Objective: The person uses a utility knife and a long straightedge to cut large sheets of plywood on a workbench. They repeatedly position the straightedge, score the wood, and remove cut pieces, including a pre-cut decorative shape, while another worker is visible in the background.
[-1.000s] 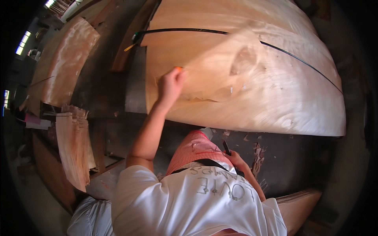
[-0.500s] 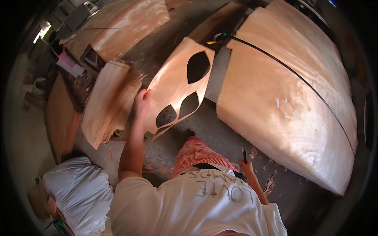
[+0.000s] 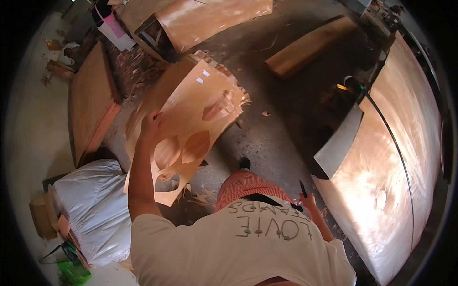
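My left hand (image 3: 150, 123) is closed on the left edge of a thin wood veneer sheet (image 3: 188, 114) with several leaf-shaped and rounded cutouts and small white tape pieces near its far end. The sheet lies over or just above a stack of veneer (image 3: 160, 86) with ragged far edges; I cannot tell whether it rests fully on it. Low at my right side, my right hand (image 3: 310, 202) is closed around a slim dark tool (image 3: 303, 189), whose kind is not clear.
To the right stands a large veneer stack (image 3: 405, 128) with a black hose (image 3: 392, 131) across it. A rolled sheet (image 3: 310, 47) lies on the floor farther off. White sacking (image 3: 95, 205) and leaning boards (image 3: 93, 100) are at left. Another person (image 3: 112, 26) is at far left.
My left hand has carried the cut veneer sheet left, from open floor to over the ragged stack. My view has turned left. The right hand keeps the dark tool low at my side.
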